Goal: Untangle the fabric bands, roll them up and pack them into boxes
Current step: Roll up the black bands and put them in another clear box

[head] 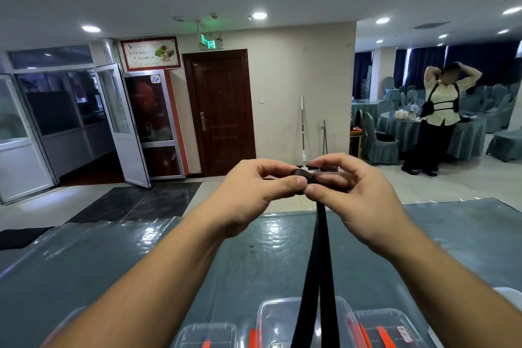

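Black fabric band point(316, 263) is held up above the surface point(141, 263), its rolled end point(305, 178) pinched betw. fingers of left hand point(254, 192) & right hand point(358, 198); two tails hang twd clear boxes point(285, 319). Judged light, soft, limp; roll prob. springs loose unless gripped at its edges w/ tails kept taut.

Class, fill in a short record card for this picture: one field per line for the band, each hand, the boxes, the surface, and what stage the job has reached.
band: black fabric band, one end wound into a small roll, two lengths hanging down
left hand: left hand pinches the roll
right hand: right hand pinches the roll from the other side
boxes: clear plastic boxes at the near edge, orange parts showing
surface: table under glossy grey-green cover
stage: rolling under way, band not yet packed
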`<action>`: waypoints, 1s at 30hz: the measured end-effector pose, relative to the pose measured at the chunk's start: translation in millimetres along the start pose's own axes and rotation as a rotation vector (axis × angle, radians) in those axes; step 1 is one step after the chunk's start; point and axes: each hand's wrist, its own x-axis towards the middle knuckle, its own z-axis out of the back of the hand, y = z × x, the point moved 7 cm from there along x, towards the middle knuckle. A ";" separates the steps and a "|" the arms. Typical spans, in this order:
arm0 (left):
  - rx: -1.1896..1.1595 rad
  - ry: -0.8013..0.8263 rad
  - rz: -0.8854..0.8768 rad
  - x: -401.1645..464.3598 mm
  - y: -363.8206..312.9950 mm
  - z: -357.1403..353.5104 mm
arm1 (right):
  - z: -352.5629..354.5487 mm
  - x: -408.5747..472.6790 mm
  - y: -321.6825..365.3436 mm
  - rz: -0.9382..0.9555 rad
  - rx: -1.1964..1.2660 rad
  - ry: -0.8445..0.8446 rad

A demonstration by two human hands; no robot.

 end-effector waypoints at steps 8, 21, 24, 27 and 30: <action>-0.559 -0.058 0.065 -2.6 14.8 -27.7 | 1.2 -2.0 -2.1 0.029 0.103 -0.197; -0.347 -0.054 -0.008 -1.4 -8.2 -5.1 | -1.3 2.4 10.9 0.058 0.109 -0.139; -0.553 -0.075 0.005 -4.1 -3.9 -15.8 | -5.7 1.3 8.5 0.047 0.197 -0.188; -0.552 -0.087 0.048 -5.7 -1.5 -15.2 | -5.4 6.7 12.7 0.040 0.163 -0.171; -0.292 -0.077 0.059 -4.3 -3.2 0.0 | -4.6 12.2 16.7 0.021 0.057 -0.049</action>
